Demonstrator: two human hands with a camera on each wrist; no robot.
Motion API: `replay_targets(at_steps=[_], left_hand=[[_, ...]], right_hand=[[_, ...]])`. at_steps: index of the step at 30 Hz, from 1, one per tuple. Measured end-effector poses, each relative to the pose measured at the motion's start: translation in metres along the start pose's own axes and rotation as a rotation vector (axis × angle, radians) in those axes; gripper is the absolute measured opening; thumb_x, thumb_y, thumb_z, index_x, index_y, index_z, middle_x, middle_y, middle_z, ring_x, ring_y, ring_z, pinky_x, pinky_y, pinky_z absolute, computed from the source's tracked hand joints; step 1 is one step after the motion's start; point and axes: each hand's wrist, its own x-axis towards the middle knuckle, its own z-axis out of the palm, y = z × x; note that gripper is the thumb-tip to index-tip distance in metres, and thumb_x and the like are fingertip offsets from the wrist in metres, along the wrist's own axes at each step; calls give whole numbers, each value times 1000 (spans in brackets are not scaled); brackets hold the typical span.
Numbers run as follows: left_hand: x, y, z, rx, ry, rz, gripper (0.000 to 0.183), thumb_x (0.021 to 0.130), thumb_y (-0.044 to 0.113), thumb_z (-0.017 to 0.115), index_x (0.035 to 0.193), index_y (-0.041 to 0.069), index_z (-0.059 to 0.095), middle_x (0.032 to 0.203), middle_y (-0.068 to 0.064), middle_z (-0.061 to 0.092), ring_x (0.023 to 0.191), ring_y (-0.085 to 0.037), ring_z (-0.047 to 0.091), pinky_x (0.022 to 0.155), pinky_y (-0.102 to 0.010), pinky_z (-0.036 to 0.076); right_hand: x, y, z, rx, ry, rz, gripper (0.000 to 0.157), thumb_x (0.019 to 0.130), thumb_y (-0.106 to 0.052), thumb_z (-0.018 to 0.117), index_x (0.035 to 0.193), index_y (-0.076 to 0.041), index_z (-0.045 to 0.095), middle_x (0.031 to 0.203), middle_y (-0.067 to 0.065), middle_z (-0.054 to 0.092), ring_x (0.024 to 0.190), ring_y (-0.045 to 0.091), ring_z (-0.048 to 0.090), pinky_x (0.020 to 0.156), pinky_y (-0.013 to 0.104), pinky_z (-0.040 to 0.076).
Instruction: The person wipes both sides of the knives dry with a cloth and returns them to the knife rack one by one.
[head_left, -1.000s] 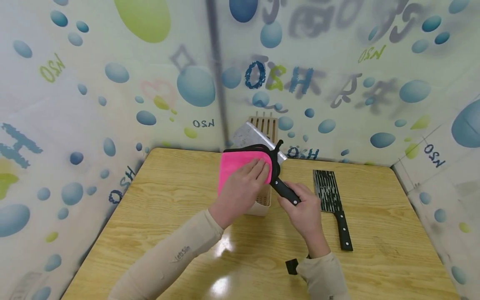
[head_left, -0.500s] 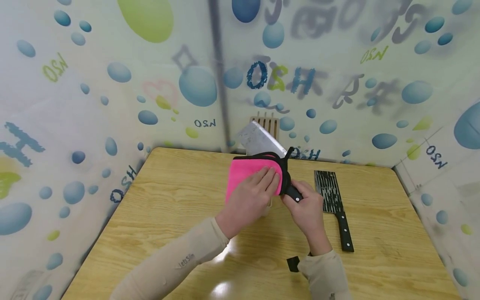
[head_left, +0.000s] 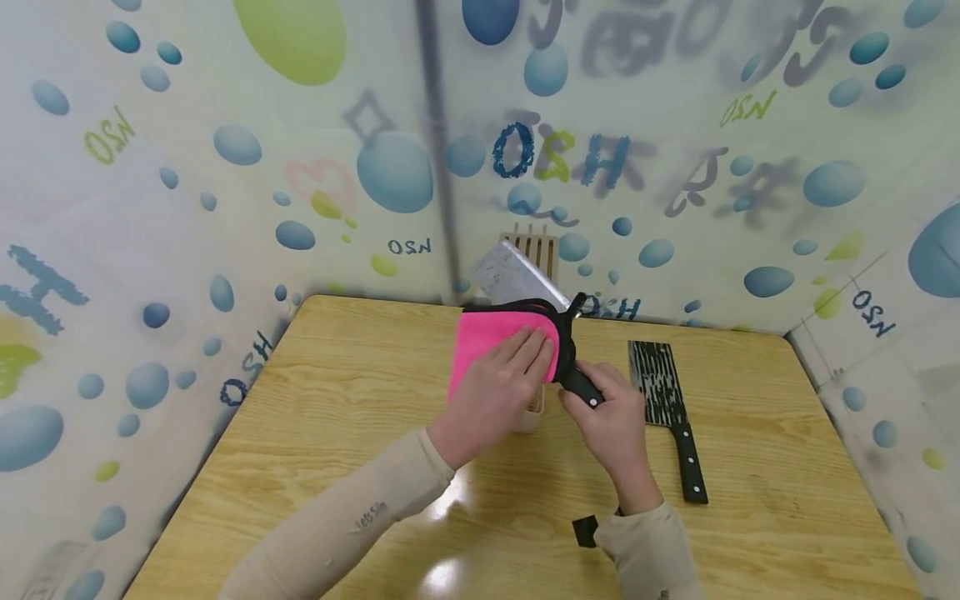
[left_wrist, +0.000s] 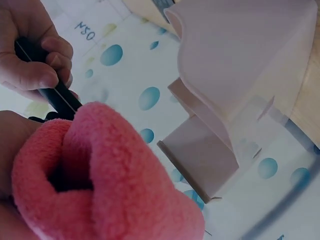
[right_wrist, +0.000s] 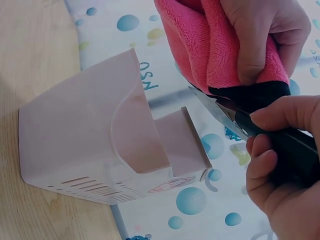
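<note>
My right hand (head_left: pixel 611 417) grips the black riveted handle (head_left: pixel 581 387) of a cleaver. The cleaver's broad steel blade (head_left: pixel 517 271) points up and to the left, its lower part hidden under a folded pink cloth (head_left: pixel 476 333) with black edging. My left hand (head_left: pixel 498 383) holds this cloth around the blade near the handle, fingers flat along its top. From the right wrist view, the left thumb squeezes the fluffy cloth (right_wrist: pixel 200 45) and a strip of blade (right_wrist: pixel 217 112) shows below it. Behind and beneath the hands stands a beige plastic holder (right_wrist: pixel 75 125).
A second cleaver (head_left: pixel 656 383), its dark blade streaked white, lies on the wooden table (head_left: pixel 322 392) right of my right hand. The holder's slotted back (head_left: pixel 536 250) rises before the patterned wall (head_left: pixel 660 275). A small black piece (head_left: pixel 584 532) sticks out by my right cuff.
The cloth and left hand have slid rightward along the blade toward the handle, then edged slightly back. More blade shows above the cloth and less of the handle. The second cleaver stays put.
</note>
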Motion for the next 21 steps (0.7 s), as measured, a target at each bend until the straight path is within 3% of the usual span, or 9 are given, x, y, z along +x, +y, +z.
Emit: replay_targets(at_steps=[5,14,21], left_hand=[[0,-6,3,-6,-21,-30,36,97,5,69,132,-3,68,133,-16,69,125,-29,65,111,-36,50],[-1,-19,9,12,-25,-70,34,98,2,66,131,-2,69,131,-16,70,123,-28,67,109,-34,52],[-2,-29,12,21,-71,-87,36,97,-2,64,133,-4,67,133,-18,68,126,-29,65,111,-36,50]], right_hand=[[-1,0,0,3,-13,13,31,77,5,78,109,4,78,93,17,73,75,22,61,59,23,46],[-4,1,0,35,-19,-3,32,78,6,79,110,2,78,88,13,72,73,19,59,59,23,46],[-6,-1,0,56,-35,5,32,80,6,79,111,0,79,89,10,73,74,19,60,60,25,48]])
